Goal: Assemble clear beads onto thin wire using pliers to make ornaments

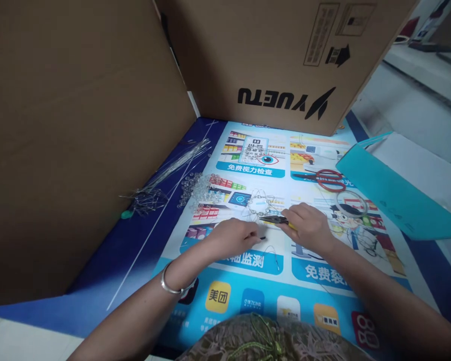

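Observation:
My right hand [307, 225] grips small pliers [274, 219] with yellow handles, their jaws pointing left at a wire-and-bead piece [261, 204] lying on the printed poster mat [248, 281]. My left hand [235, 238], with a silver bangle on its wrist, pinches something small and dark beside the pliers' tip; a thin wire loop [273, 253] lies just below it. A heap of clear beads [200, 188] sits to the left of the piece, apart from both hands.
A bundle of thin metal pins [165, 178] lies at the left near a tall cardboard wall [78, 140]. A cardboard box [281, 55] stands behind. Red-handled scissors [323, 179], a teal bag [391, 193] and a small ring [351, 203] lie at the right.

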`<state>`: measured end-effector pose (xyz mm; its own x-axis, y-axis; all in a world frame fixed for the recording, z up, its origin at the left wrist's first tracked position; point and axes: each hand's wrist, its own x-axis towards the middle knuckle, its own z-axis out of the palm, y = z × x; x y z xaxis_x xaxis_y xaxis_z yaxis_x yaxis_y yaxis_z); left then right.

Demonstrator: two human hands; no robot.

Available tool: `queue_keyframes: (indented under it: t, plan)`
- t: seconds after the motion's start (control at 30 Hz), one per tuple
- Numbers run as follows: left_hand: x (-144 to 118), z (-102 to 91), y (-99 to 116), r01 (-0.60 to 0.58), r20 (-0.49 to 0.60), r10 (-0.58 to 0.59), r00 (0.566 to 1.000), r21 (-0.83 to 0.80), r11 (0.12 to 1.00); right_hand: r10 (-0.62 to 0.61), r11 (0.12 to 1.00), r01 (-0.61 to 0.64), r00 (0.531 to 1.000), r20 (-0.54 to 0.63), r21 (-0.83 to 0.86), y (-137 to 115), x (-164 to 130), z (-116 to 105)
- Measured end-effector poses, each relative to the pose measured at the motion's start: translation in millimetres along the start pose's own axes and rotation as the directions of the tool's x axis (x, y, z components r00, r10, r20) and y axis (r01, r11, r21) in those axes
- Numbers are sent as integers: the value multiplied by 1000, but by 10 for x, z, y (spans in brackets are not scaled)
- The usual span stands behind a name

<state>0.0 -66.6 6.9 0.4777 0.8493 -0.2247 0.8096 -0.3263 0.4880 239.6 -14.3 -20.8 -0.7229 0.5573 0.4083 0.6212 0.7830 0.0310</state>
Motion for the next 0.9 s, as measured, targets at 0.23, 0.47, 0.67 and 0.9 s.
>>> queue_keyframes:
  t: [0.23, 0.47, 0.67, 0.9]
  plan:
    - [-54, -107, -5, 9, -39, -5, 999, 93, 996, 12, 999, -10, 999, -51, 53, -8, -5, 41]
    - [-321, -292, -287, 168, -95, -153, 984, 164, 972, 17, 997, -13, 998, -56, 79, -14, -8, 54]
    - [-729, -315, -550, 456, -218, -411, 885, 230, 860, 5, 994, 1, 999, -50, 105, -4, -16, 72]
    - [-886, -220, -572, 451, -226, -411, 883, 163, 878, -42, 995, 48, 997, -69, 89, -6, -3, 74]
